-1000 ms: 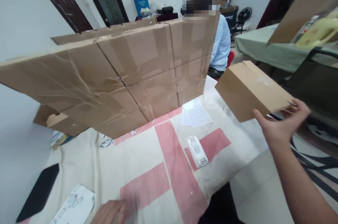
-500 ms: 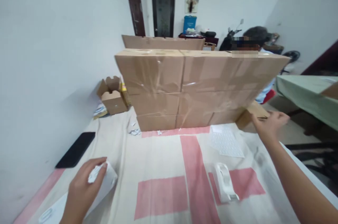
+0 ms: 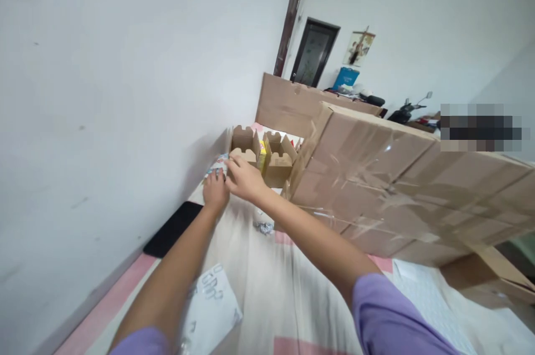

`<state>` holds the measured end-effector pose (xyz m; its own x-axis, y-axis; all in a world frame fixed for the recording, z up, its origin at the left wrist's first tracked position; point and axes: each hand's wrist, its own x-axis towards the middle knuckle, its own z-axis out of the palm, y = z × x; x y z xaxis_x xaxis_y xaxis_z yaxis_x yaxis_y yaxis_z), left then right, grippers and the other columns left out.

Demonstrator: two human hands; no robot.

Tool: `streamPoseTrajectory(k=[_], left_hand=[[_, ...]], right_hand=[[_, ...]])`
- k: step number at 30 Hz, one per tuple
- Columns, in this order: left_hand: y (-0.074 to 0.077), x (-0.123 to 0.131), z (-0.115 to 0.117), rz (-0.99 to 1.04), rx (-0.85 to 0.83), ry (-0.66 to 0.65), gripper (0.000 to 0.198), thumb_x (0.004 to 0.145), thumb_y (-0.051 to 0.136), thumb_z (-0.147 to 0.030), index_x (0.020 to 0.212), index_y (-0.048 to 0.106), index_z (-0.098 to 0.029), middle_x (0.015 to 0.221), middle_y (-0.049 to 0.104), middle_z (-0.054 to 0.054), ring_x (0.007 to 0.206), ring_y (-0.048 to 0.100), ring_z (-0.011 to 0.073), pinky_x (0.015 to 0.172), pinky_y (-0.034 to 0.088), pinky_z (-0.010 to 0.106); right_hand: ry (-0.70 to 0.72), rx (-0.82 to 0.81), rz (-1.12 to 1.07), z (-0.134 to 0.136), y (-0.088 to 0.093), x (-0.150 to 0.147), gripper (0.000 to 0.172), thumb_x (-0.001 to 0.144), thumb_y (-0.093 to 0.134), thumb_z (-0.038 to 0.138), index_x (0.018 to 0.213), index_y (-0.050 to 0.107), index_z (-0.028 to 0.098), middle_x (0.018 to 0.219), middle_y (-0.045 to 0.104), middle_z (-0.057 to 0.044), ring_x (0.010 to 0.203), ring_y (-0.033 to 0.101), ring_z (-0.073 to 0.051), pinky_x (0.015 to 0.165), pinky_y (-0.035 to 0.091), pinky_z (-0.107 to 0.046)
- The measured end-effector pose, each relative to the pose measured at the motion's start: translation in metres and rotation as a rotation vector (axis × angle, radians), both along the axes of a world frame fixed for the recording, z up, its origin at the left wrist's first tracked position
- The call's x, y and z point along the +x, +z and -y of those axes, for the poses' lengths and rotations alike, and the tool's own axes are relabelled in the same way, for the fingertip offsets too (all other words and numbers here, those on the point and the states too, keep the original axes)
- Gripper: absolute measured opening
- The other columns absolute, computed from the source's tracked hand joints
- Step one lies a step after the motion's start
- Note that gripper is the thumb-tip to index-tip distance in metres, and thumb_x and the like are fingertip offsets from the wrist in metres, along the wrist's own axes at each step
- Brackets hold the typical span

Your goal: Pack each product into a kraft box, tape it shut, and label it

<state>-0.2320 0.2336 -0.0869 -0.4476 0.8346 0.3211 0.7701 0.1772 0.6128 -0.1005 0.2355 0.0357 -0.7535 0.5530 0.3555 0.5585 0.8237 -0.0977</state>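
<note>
Small box (image 3: pixel 244 154) beyond right grip (image 3: pixel 246 179)

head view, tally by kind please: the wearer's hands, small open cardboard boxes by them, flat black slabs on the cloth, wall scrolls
Left hand and right hand: 2
Small open cardboard boxes: 2
Flat black slab: 1
Wall scroll: 1
Total: 6

Hands (image 3: pixel 246 178): grip unclear (slight blur) | lower-right box (image 3: pixel 470 281): cut off by edge | co-worker's head (image 3: pixel 480 127): pixelated
</note>
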Motion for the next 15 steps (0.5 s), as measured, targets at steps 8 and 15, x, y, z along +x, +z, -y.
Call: streamPoseTrajectory(k=[8, 15], left_hand=[[-0.012, -0.026, -0.027, 0.242, 0.007, 0.214, 0.037, 0.106, 0.045, -0.022, 0.138, 0.058, -0.01, 0.135, 0.065, 0.022, 0.127, 0.061, 0.0306, 0.111, 0.047, 0.049], [0.021, -0.035, -0.038, 0.461, 0.052, 0.056, 0.037, 0.1, 0.065, -0.041, 0.126, 0.064, -0.015, 0.123, 0.068, 0.01, 0.105, 0.069, 0.0217, 0.09, 0.061, 0.042]], right_hand=[[-0.358, -0.204, 0.079, -0.066, -0.018, -0.073, 0.06, 0.099, 0.054, 0.048, 0.149, 0.045, 0.018, 0.142, 0.058, -0.022, 0.119, 0.067, -0.035, 0.095, 0.054, -0.047], [-0.387, -0.189, 0.019, -0.064, -0.024, -0.067, 0.028, 0.102, 0.045, 0.027, 0.122, 0.063, 0.021, 0.116, 0.075, -0.014, 0.109, 0.07, -0.029, 0.09, 0.051, -0.041]])
